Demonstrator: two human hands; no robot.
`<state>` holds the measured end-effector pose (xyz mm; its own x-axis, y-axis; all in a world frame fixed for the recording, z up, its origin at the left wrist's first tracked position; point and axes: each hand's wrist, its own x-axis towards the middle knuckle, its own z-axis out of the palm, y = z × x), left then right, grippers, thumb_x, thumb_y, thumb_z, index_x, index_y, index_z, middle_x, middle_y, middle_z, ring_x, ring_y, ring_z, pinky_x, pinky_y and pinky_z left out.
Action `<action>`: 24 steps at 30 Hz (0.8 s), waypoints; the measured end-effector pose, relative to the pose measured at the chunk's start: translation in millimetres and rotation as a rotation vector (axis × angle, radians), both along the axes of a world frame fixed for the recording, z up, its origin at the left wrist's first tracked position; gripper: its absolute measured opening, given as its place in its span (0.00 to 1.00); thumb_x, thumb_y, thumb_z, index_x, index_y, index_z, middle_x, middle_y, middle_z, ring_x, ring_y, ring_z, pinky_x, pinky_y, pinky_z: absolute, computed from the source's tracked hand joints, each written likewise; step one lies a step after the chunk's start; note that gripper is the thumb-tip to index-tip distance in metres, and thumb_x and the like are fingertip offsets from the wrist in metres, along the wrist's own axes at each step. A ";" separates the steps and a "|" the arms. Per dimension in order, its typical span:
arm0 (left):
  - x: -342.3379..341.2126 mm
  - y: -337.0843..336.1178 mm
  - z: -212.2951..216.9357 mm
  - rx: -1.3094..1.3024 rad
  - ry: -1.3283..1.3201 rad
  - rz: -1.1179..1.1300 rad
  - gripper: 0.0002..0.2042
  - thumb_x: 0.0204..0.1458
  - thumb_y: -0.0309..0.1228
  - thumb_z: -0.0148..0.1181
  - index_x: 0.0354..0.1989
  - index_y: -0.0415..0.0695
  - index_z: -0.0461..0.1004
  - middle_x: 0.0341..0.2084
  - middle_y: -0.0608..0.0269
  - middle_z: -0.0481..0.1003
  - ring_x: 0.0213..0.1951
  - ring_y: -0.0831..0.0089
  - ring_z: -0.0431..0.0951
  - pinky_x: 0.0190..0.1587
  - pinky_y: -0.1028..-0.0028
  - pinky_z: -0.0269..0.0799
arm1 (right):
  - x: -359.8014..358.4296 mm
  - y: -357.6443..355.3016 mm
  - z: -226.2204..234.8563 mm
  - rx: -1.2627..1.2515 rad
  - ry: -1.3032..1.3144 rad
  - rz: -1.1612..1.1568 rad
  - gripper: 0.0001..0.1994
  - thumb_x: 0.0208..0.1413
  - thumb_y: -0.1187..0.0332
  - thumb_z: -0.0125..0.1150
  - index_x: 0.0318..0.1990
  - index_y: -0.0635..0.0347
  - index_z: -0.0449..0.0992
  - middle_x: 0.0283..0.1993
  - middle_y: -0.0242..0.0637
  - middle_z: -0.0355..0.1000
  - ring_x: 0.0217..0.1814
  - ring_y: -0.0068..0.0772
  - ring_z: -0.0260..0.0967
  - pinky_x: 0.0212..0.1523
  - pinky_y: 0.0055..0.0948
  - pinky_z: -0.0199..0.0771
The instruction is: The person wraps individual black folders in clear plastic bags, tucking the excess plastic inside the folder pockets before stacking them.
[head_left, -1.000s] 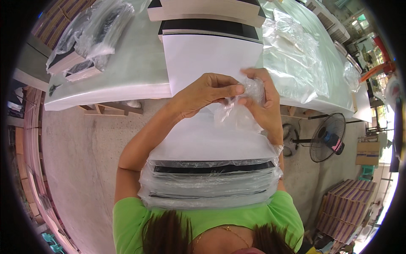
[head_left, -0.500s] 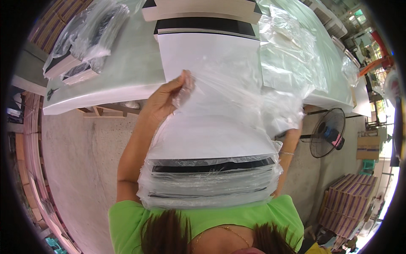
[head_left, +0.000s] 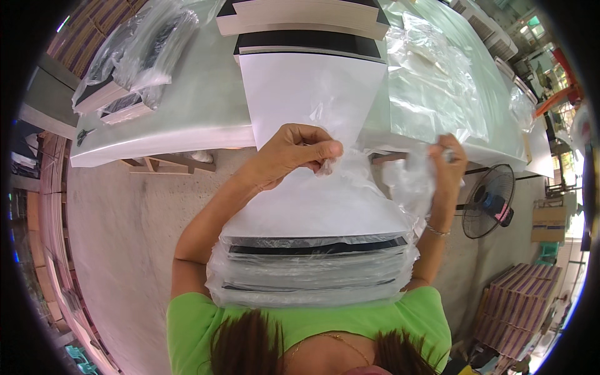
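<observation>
My left hand [head_left: 300,149] is closed in a pinch on a bit of thin clear plastic film, over a white sheet-like surface [head_left: 312,87] that extends from the table toward me. My right hand [head_left: 448,164], to the right, is closed on a bunched clear plastic bag [head_left: 409,178] that hangs beside its fingers. Close to my chest is a pile of plastic-wrapped stacks [head_left: 312,272] with black bands showing through, and a white top face. Where the film ends between the hands is hard to make out.
Black-and-white stacks of paper or books [head_left: 306,19] stand on the pale green table [head_left: 206,94]. Loose clear plastic bags [head_left: 437,81] lie on its right; plastic-wrapped stacks [head_left: 131,69] and scissors [head_left: 84,135] on its left. A fan [head_left: 487,201] and striped cartons [head_left: 515,306] stand at right.
My left hand has moved right and slightly down, toward the middle. My right hand has come up into view with the bunched plastic, which has drawn off the white surface.
</observation>
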<state>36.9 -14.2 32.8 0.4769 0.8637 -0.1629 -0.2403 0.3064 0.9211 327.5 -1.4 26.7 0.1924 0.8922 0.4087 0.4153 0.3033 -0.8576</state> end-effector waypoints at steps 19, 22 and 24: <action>2.2 -4.5 -2.0 0.029 -0.053 -0.032 0.13 0.42 0.37 0.66 0.25 0.40 0.73 0.18 0.66 0.71 0.19 0.81 0.69 0.21 0.82 0.63 | -101.6 -8.9 26.4 0.176 -0.291 0.666 0.14 0.32 0.84 0.65 0.32 0.61 0.75 0.32 0.36 0.72 0.31 0.29 0.70 0.30 0.22 0.69; 2.1 -2.6 -8.3 -0.001 -0.091 -0.047 0.13 0.42 0.37 0.67 0.24 0.42 0.71 0.18 0.68 0.70 0.19 0.82 0.68 0.22 0.83 0.63 | -100.8 -9.6 19.4 0.226 -0.243 0.672 0.13 0.33 0.86 0.62 0.29 0.62 0.74 0.30 0.36 0.71 0.29 0.27 0.70 0.28 0.20 0.69; 2.5 -2.6 -10.5 -0.043 -0.134 -0.061 0.13 0.42 0.38 0.67 0.24 0.43 0.71 0.18 0.69 0.69 0.20 0.82 0.67 0.23 0.84 0.63 | -102.7 -9.0 17.7 0.241 -0.184 0.710 0.12 0.35 0.87 0.60 0.28 0.62 0.72 0.31 0.36 0.70 0.31 0.26 0.69 0.28 0.20 0.69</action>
<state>39.4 -16.7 22.3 0.5481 0.8262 -0.1303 -0.3400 0.3624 0.8678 224.9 -10.4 44.4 -0.4824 0.6588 0.5773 0.1811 0.7198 -0.6701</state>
